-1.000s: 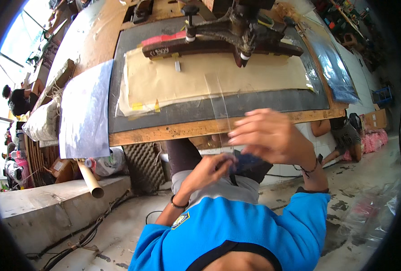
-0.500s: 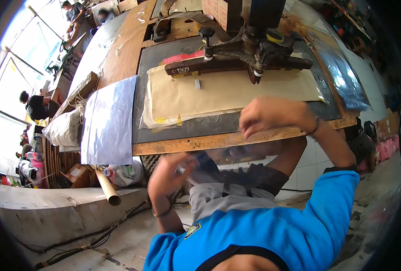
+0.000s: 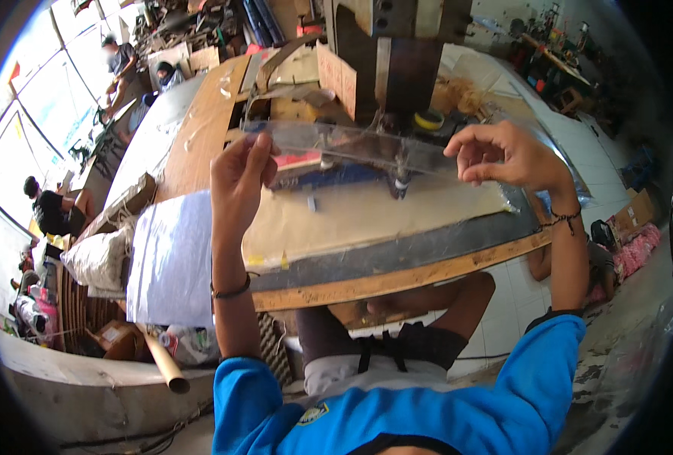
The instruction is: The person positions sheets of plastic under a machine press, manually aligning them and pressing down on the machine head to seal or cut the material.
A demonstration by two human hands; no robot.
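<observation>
A clear plastic strip (image 3: 352, 148) is stretched across in front of me, raised above the work table. My left hand (image 3: 242, 174) pinches its left end between thumb and fingers. At the right end, the curled fingers of my right hand (image 3: 503, 155) close on the strip's edge. Behind and below it lies a cream sheet (image 3: 382, 220) on a dark grey board (image 3: 397, 249), with a small grey block (image 3: 312, 203) on the sheet. The press's metal clamp parts are partly seen through the plastic.
The upright press column (image 3: 405, 76) stands at the back, with a yellow tape roll (image 3: 429, 120) beside it. Translucent sheets (image 3: 171, 258) overhang the table's left side, above a cardboard tube (image 3: 166, 364). A wooden edge (image 3: 397, 271) runs along the front. People sit at far left.
Both hands have risen from the table's front edge and moved away from me. The clear strip is now held up taut between them. My view has tilted upward.
</observation>
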